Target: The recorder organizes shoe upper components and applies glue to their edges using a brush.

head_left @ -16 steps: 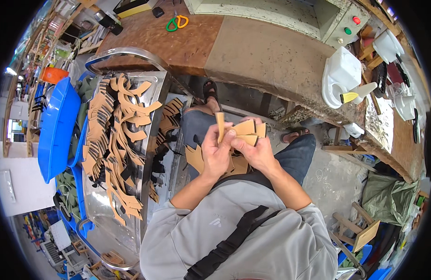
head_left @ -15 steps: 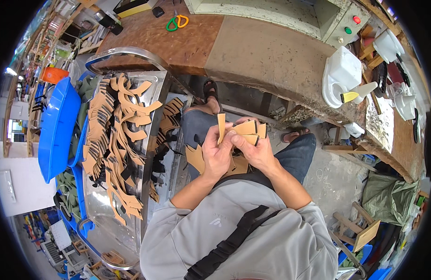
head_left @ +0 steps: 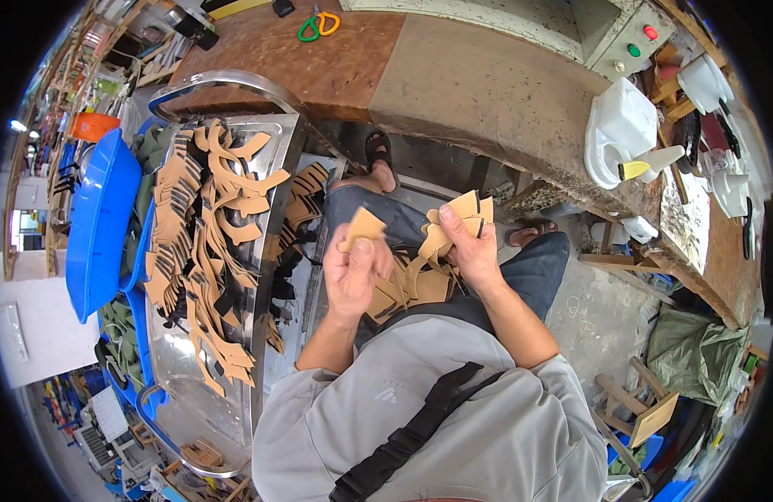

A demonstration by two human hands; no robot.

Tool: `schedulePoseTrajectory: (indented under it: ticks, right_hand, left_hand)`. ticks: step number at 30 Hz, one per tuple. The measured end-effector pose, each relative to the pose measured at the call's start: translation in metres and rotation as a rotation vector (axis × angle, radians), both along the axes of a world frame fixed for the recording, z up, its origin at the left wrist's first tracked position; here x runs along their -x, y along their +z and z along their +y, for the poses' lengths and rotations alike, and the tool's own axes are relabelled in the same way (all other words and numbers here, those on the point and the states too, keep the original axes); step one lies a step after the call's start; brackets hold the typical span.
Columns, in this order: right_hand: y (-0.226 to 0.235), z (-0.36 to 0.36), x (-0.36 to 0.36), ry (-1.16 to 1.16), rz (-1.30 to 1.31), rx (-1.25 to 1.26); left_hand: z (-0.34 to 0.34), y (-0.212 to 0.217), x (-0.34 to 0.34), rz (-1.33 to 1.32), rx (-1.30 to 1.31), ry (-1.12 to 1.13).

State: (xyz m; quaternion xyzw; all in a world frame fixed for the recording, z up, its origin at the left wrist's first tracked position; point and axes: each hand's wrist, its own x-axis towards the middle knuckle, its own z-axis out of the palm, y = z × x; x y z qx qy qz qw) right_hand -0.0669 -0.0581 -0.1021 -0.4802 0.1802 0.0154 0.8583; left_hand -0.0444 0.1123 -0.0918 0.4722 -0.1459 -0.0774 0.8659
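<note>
"Over your lap (head_left: 530, 276), what does each hand have hold of?"

"My left hand (head_left: 350, 274) has its thumb and fingers clamped on a small tan piece (head_left: 366, 226); whether that is one layer or several, I cannot tell. My right hand (head_left: 478, 255) is apart from it, thumb pressed across a fanned bundle (head_left: 464, 206) of dark-edged tan strips."

"How would you handle those well?"

"I'd judge a light pinch best on the left, since thin stock like this could crease. On the right, I'd press the thumb flat where the strips overlap most, for if the fan spreads wider, the outer ones may slip out. Fingertips tucked under the bundle would steady it."

"And around the hands?"

"Just below them, a loose pile (head_left: 428, 287) of the same material lies on my lap. To my left is a steel trolley (head_left: 198, 410): an overlapping column (head_left: 174, 209) of strips runs along its left edge, a curved, tangled heap (head_left: 244, 180) toward its right. A blue tub (head_left: 102, 226) leans beyond that left edge. Ahead, green-and-orange-handled scissors (head_left: 321, 27) lie near the far edge of the bench (head_left: 478, 84), and a white plastic container (head_left: 627, 115) sits toward its right end."
</note>
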Motion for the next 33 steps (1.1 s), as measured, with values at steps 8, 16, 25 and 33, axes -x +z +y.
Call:
schedulePoseTrajectory:
  ticks: [8, 16, 25, 33]
  right_hand:
    - [-0.005, 0.015, 0.003, 0.042, -0.143, 0.134]
    - [-0.008, 0.007, 0.008, 0.097, -0.076, 0.178]
    - [0.003, 0.005, 0.004, 0.175, -0.295, 0.273]
    - [0.005, 0.001, 0.003, 0.079, -0.447, 0.588]
  left_hand:
    - [-0.020, -0.001, 0.011, 0.038, -0.505, -0.062]
    - [-0.021, -0.014, 0.002, -0.318, -0.741, 0.164]
    - [-0.031, -0.010, 0.008, 0.028, -0.297, -0.057]
    - [-0.018, -0.013, -0.008, -0.185, -0.499, -0.279]
